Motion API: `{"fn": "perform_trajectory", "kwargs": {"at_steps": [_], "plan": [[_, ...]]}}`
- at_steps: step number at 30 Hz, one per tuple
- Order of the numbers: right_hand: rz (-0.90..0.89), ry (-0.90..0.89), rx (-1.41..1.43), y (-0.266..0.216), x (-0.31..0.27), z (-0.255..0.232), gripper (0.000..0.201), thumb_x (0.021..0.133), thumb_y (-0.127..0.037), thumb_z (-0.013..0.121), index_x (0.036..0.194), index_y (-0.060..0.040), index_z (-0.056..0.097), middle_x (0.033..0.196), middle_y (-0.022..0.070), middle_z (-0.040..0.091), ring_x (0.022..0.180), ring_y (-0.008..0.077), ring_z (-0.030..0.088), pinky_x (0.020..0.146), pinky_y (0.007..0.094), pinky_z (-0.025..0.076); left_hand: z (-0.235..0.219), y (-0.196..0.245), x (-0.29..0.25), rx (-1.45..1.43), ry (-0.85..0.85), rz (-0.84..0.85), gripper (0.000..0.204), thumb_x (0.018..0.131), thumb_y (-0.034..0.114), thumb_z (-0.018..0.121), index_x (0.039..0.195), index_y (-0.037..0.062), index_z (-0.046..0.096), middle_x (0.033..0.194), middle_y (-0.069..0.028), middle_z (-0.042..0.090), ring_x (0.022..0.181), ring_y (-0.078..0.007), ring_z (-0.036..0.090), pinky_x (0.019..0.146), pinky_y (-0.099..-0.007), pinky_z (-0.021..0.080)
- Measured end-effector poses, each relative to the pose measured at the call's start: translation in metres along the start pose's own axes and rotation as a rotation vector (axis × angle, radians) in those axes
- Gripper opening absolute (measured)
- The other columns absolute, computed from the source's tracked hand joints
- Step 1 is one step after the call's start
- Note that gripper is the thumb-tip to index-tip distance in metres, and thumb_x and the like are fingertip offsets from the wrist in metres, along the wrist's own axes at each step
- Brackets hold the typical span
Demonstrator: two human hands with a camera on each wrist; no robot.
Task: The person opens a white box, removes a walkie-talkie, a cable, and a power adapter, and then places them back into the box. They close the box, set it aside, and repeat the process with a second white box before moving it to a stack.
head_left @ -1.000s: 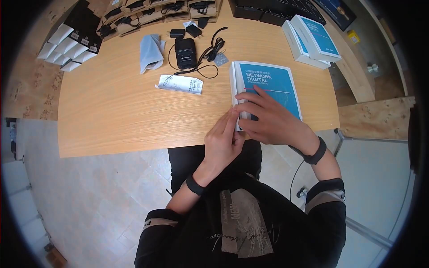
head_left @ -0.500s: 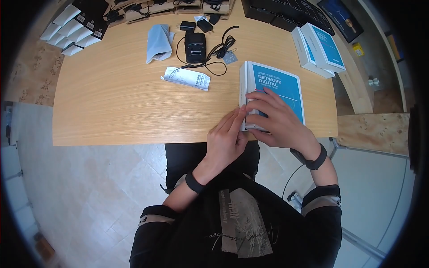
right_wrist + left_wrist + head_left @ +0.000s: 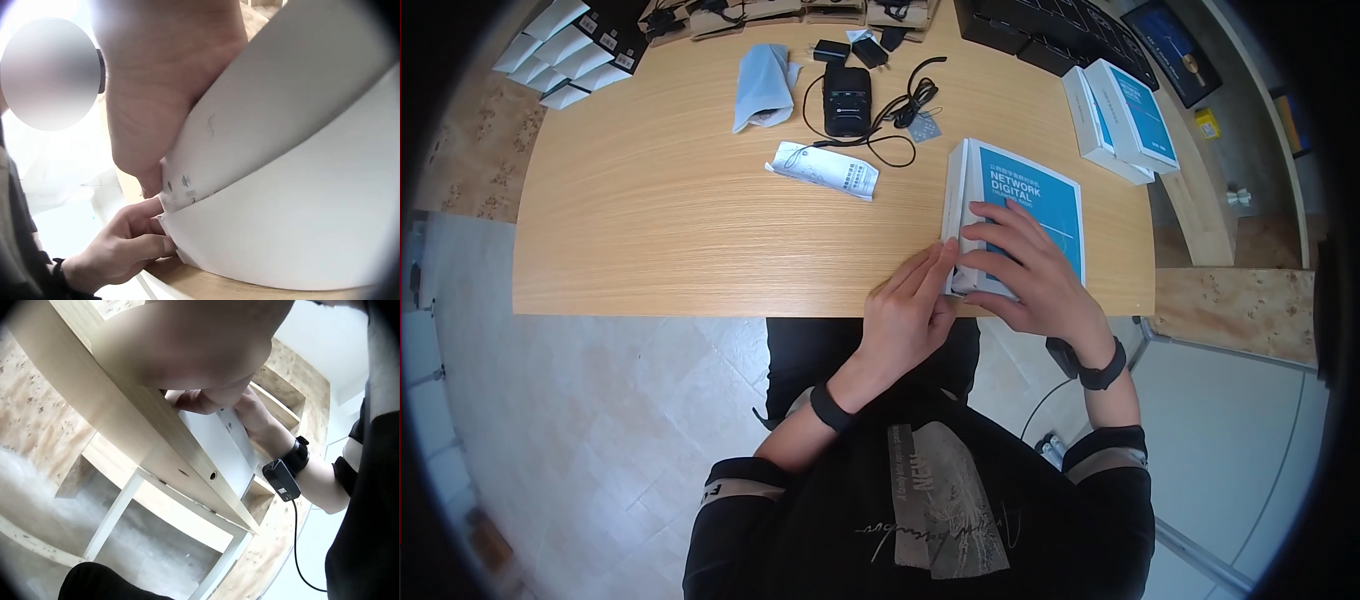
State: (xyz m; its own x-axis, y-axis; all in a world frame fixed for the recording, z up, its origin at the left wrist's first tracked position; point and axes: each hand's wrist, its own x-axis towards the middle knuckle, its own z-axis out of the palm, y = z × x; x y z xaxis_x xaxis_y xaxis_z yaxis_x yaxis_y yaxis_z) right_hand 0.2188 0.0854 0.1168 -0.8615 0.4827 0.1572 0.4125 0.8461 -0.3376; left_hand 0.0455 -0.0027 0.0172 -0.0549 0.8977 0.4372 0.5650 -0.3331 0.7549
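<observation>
A white box with a blue printed lid (image 3: 1045,195) lies at the table's right front, its near edge by the table edge. My left hand (image 3: 910,312) grips its near left corner, index finger extended along the white side. Over the lid lies my right hand (image 3: 1040,275), fingers spread and bent, fingertips at the lid's left edge and thumb by the near edge. In the right wrist view a seam runs between the lid and the white lower part (image 3: 281,231), and the left fingers (image 3: 140,247) pinch the corner there. The box's inside is hidden.
Left of the box lie a white printed packet (image 3: 823,172), a black handheld radio (image 3: 847,103), a coiled black cord (image 3: 912,103), black adapters (image 3: 831,51) and a grey-blue pouch (image 3: 764,90). Similar boxes (image 3: 1135,118) lean at back right. Black-and-white boxes (image 3: 575,50) stand at back left.
The head view has shifted, so the table and box appear farther right and higher. Both hands stay at the box's near left corner; the right fingers have shifted slightly on the lid.
</observation>
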Motion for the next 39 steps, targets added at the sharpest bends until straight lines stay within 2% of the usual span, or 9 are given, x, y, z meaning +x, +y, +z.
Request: {"fn": "perform_trajectory", "kwargs": {"at_steps": [8, 14, 27, 30, 32, 33, 35, 38, 39], "plan": [[0.045, 0.007, -0.002, -0.001, 0.002, 0.005, 0.042, 0.075, -0.022, 0.087, 0.111, -0.0105, 0.069, 0.132, 0.0087, 0.06, 0.136, 0.0333, 0.049, 0.117, 0.0565, 0.035, 0.001, -0.005, 0.0, -0.008, 0.02, 0.074, 0.067, 0.072, -0.005, 0.061, 0.139, -0.0002, 0.057, 0.116, -0.0186, 0.07, 0.113, -0.0295, 0.068, 0.085, -0.0384, 0.059], [0.049, 0.01, 0.011, -0.003, 0.002, -0.001, 0.045, 0.074, -0.023, 0.088, 0.113, -0.0111, 0.069, 0.133, 0.0089, 0.06, 0.136, 0.0334, 0.049, 0.118, 0.0553, 0.035, 0.002, -0.006, 0.0, -0.018, 0.02, 0.06, 0.068, 0.071, -0.005, 0.062, 0.138, 0.0004, 0.057, 0.116, -0.0188, 0.07, 0.112, -0.0297, 0.068, 0.086, -0.0383, 0.059], [0.057, -0.008, -0.019, -0.006, 0.007, -0.014, 0.045, 0.073, -0.026, 0.088, 0.111, -0.0096, 0.069, 0.133, 0.0099, 0.061, 0.135, 0.0345, 0.051, 0.112, 0.0515, 0.041, 0.002, -0.006, 0.0, -0.028, 0.034, 0.061, 0.069, 0.07, -0.003, 0.063, 0.138, 0.0021, 0.058, 0.117, -0.0189, 0.069, 0.113, -0.0306, 0.067, 0.087, -0.0394, 0.059], [0.05, 0.019, -0.016, -0.002, 0.007, -0.016, 0.045, 0.073, -0.025, 0.087, 0.111, -0.0085, 0.07, 0.133, 0.0105, 0.061, 0.133, 0.0349, 0.053, 0.108, 0.0491, 0.044, 0.0, -0.005, -0.003, -0.045, 0.037, 0.053, 0.068, 0.069, -0.005, 0.063, 0.137, 0.0034, 0.059, 0.122, -0.0198, 0.066, 0.113, -0.0319, 0.066, 0.086, -0.0404, 0.058], [0.057, 0.049, 0.008, 0.001, 0.007, -0.019, 0.044, 0.074, -0.025, 0.087, 0.111, -0.0079, 0.07, 0.133, 0.0108, 0.061, 0.131, 0.035, 0.054, 0.106, 0.0475, 0.045, -0.008, -0.001, -0.004, -0.195, -0.046, -0.014, 0.06, 0.074, -0.009, 0.063, 0.133, 0.0052, 0.062, 0.14, -0.0194, 0.056, 0.117, -0.0346, 0.065, 0.089, -0.0394, 0.058], [0.063, 0.074, 0.006, 0.003, 0.007, -0.02, 0.044, 0.074, -0.024, 0.086, 0.111, -0.007, 0.07, 0.132, 0.0112, 0.062, 0.129, 0.0352, 0.056, 0.104, 0.0461, 0.046, -0.012, -0.001, -0.005, -0.195, -0.047, -0.01, 0.06, 0.074, -0.009, 0.063, 0.133, 0.0052, 0.062, 0.14, -0.0194, 0.056, 0.117, -0.0346, 0.065, 0.089, -0.0394, 0.058], [0.071, 0.101, 0.002, 0.003, 0.007, -0.023, 0.043, 0.075, -0.023, 0.085, 0.112, -0.006, 0.07, 0.131, 0.0117, 0.063, 0.127, 0.0355, 0.057, 0.103, 0.0447, 0.048, -0.019, 0.0, -0.006, -0.454, -0.101, -0.127, 0.051, 0.08, -0.006, 0.066, 0.129, 0.0077, 0.064, 0.151, -0.0203, 0.043, 0.129, -0.036, 0.057, 0.1, -0.0397, 0.051], [0.091, 0.13, -0.019, 0.001, 0.007, -0.027, 0.044, 0.075, -0.022, 0.085, 0.112, -0.0039, 0.069, 0.127, 0.0127, 0.065, 0.123, 0.036, 0.06, 0.102, 0.0443, 0.048, -0.022, 0.005, 0.0, -0.456, -0.127, -0.163, 0.035, 0.09, 0.0, 0.065, 0.125, 0.0065, 0.067, 0.155, -0.0208, 0.037, 0.137, -0.0357, 0.05, 0.109, -0.0396, 0.043], [0.096, 0.137, -0.031, 0.001, 0.006, -0.026, 0.044, 0.075, -0.022, 0.085, 0.112, -0.0034, 0.069, 0.127, 0.0131, 0.065, 0.122, 0.0362, 0.06, 0.103, 0.045, 0.048, -0.02, 0.004, 0.002, -0.453, -0.128, -0.16, 0.035, 0.09, 0.0, 0.065, 0.125, 0.0065, 0.067, 0.155, -0.0208, 0.037, 0.137, -0.0357, 0.05, 0.109, -0.0396, 0.043]]}}
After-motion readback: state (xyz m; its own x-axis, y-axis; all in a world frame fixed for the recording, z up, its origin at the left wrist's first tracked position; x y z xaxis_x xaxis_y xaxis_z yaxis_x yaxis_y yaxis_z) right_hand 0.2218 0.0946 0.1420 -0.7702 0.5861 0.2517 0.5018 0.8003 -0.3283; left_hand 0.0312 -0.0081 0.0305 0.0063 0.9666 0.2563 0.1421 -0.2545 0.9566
